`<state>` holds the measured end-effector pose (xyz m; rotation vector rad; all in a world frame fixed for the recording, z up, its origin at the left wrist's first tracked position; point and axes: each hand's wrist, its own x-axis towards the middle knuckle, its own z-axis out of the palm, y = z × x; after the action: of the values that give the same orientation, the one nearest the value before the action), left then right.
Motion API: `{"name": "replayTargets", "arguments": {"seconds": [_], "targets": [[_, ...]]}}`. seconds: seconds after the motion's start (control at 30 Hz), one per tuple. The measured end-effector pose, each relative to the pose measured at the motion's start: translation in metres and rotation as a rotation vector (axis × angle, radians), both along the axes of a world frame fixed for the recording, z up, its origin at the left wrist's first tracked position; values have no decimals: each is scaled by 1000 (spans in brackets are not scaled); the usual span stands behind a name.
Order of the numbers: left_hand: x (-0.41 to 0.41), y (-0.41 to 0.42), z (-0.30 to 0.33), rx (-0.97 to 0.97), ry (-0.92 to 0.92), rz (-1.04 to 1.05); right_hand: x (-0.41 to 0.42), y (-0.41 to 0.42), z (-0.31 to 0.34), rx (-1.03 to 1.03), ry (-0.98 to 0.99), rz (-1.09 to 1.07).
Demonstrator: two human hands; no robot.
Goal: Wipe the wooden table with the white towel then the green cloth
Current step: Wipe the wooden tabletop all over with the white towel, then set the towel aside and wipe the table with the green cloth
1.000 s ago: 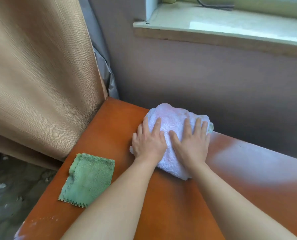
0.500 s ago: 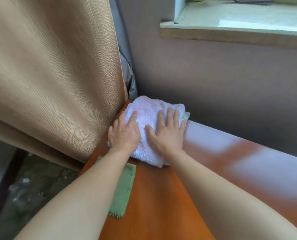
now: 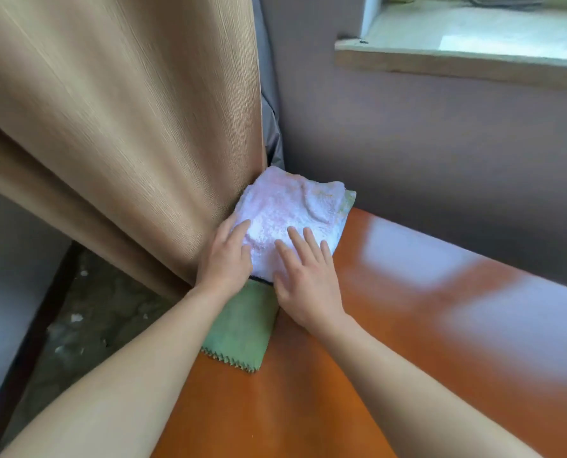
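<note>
A tan curtain is hanging across the left side, its folds draping down over the table's left edge and hiding that corner. A strip of grey lining is showing just behind it. Below the curtain, a mottled floor is lying in shadow. The left hand is pressing flat on the near left part of the white towel, fingers straight and spread, its outer side brushing the curtain. The folded towel is sitting in the far left corner of the wooden table, against the curtain and the mauve wall. The green cloth is lying just nearer, partly tucked under both wrists and touching the towel's near edge. The right hand is pressing flat on the towel's near right part, fingers spread. A window sill is jutting out at the upper right.
</note>
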<state>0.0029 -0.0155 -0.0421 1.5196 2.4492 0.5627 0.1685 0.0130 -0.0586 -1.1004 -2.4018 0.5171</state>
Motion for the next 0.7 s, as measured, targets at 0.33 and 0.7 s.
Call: {"name": "replayTargets", "arguments": {"seconds": [0.33,0.7], "targets": [[1,-155,11,99,-47,186,-9,-113,3,-181,-262,300],[-50,-304,-11,-216,-383,700,-31,-147,-11,15,-289,143]]}}
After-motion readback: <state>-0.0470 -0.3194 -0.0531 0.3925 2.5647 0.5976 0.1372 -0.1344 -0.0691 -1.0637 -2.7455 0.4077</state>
